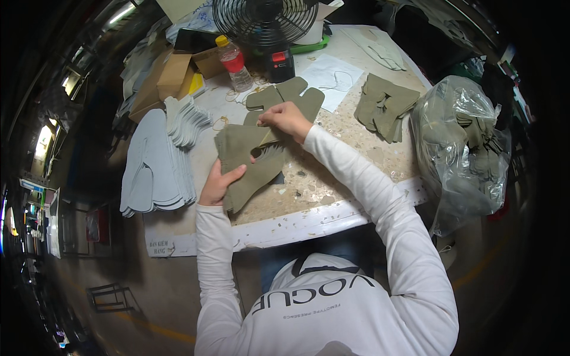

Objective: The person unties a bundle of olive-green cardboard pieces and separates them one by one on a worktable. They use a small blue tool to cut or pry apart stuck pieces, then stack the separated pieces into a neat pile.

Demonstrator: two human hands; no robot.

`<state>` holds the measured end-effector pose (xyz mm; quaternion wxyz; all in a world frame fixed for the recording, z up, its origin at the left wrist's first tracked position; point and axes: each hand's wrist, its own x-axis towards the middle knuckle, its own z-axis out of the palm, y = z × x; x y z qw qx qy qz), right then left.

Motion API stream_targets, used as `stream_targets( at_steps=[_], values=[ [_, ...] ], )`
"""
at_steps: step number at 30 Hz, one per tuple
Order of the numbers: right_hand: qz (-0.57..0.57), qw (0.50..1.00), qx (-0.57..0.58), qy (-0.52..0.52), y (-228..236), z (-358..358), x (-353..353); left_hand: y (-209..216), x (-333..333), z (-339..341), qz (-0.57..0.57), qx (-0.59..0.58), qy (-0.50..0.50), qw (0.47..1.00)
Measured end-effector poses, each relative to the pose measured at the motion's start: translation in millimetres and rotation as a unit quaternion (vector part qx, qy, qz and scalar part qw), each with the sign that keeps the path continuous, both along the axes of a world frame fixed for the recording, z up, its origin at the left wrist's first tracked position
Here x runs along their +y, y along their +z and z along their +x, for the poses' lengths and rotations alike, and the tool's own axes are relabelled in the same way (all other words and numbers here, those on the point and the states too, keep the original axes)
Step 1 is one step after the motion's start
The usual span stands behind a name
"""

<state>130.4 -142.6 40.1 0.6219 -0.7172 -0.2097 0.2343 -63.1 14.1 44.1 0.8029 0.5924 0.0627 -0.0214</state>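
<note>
Stack of olive-green cut pieces (252, 183) left of centre in the frame, over the tabletop (338, 190); cannot tell whether lifted or partly resting; gripped at its lower-left side by the left hand (219, 185), thumb on top, most fingers hidden; right hand (289, 120) at the upper edge, fingers curled together in a pinch, contents too small to tell; further olive pieces (310, 104) lying flat just beyond, upper centre; grey-blue stack (153, 163) at the left of the frame; another olive stack (387, 102) at the upper right, near a clear plastic bag (454, 104).

Judging by the thin, fanned layers: likely soft and bendable singly, firmer as a bundle; probably light, hardly fragile; apt to slide layer over layer and splay; best taken by the full thickness at the broad lower-left side, thumb above, fingers beneath, clear of the dark opening and loose right-hand edges; better squeezed evenly than pulled by one layer.
</note>
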Motion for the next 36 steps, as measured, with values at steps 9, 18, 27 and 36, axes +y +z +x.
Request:
stream_targets(
  at_steps=[9,18,27,36],
  values=[
    [-0.126,0.925,-0.301,-0.196,0.6,48.4,-34.1,-14.1,35.8,-8.4,-0.351,-0.130,0.042,0.926],
    [-0.118,0.966,-0.102,0.206,10.3,40.8,-26.7,-3.4,11.8,5.0,-0.294,-0.189,0.238,0.906],
    [0.079,0.943,-0.312,0.084,17.4,-59.7,3.0,-14.0,-23.7,12.8,-0.194,-0.116,0.165,0.960],
    [0.060,0.905,-0.408,0.107,12.2,-71.2,1.9,-16.9,-28.5,14.5,-0.217,-0.129,0.188,0.949]
  ],
)
